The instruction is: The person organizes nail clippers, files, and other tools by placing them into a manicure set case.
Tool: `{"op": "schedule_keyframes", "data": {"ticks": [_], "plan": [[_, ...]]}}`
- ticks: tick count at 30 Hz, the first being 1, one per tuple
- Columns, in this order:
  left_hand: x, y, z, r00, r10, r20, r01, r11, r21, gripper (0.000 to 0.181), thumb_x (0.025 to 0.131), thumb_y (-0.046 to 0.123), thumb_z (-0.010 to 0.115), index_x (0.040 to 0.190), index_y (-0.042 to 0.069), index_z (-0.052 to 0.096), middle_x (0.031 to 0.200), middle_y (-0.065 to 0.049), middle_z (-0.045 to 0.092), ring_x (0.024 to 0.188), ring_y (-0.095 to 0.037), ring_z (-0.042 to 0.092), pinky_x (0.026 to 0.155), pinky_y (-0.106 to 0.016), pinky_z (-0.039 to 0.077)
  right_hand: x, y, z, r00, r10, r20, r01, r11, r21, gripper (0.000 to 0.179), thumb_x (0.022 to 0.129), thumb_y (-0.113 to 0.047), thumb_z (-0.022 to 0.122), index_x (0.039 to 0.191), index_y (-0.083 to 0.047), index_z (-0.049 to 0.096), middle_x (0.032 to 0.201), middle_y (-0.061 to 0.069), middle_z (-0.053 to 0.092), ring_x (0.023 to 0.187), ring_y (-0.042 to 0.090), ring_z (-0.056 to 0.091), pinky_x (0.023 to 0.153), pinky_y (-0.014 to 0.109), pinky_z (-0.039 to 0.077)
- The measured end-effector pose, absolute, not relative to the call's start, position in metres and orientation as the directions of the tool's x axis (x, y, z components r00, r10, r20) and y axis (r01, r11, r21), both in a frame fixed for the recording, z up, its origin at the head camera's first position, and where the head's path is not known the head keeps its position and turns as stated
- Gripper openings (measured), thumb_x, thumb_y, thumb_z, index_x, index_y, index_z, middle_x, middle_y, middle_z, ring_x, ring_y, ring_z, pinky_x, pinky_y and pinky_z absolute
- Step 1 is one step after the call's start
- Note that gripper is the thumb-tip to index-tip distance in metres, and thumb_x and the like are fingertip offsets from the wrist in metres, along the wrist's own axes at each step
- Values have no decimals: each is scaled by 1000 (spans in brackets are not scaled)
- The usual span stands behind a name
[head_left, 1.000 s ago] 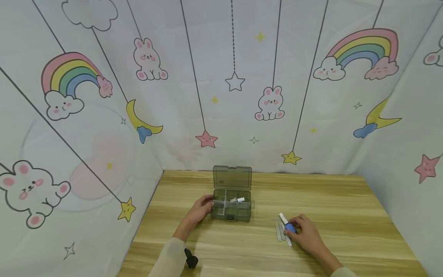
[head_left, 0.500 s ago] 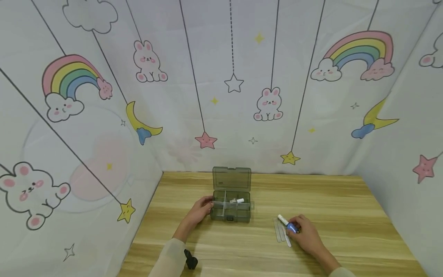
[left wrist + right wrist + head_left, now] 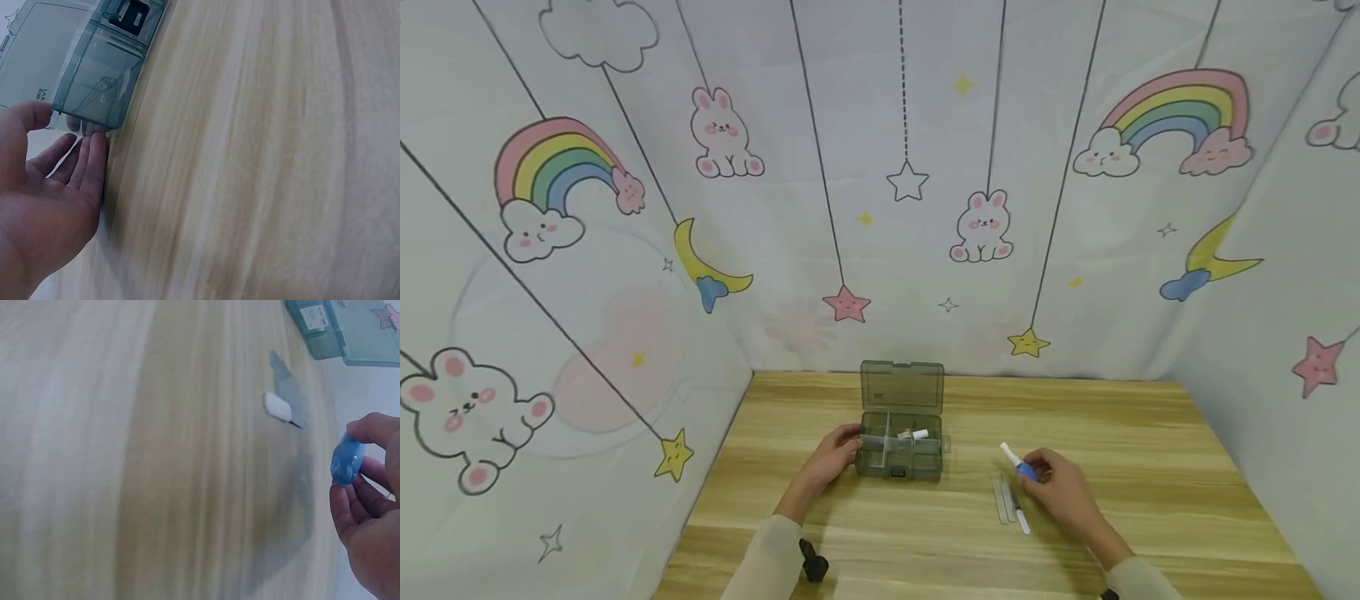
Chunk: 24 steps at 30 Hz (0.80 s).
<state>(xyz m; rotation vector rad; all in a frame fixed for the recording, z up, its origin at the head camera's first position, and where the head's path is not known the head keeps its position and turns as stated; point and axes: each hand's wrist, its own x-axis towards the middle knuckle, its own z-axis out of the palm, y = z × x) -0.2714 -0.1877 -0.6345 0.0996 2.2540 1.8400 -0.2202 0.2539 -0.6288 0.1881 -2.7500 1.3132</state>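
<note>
Right hand (image 3: 1065, 490) pinching a blue bottle (image 3: 1027, 472), left hand (image 3: 826, 460) relaxed, touching a grey divided box (image 3: 921, 472)

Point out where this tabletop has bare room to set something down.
The tabletop is bare between the right hand and the right wall, and in front of the open box, between the black object and the flat strips. Crowded: around the strips, near the held blue bottle, and at the box's left side, where the left hand touches it.
</note>
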Motion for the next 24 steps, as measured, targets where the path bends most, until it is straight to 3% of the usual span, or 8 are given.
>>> {"op": "schedule_keyframes", "data": {"ticks": [10,24], "plan": [[-271,-188,-635,-972,192,-134,-92,215,972,49,113,17,52,156,-5,44,155,-28,48,141,-44,49,109,-55,49,-239,233,-614,-974,-134,182,-225,580,-783,25,93,-8,82,116,-3,73,102,3,71,93,18,65,76,28,56],[-272,-186,-634,-972,187,-145,-101,226,969,49,113,16,50,156,-5,43,156,-28,47,142,-43,48,110,-55,49,-265,194,-595,-954,-239,181,-287,551,-783,19,97,-12,79,115,-7,74,102,-1,71,95,17,66,90,44,57]]}}
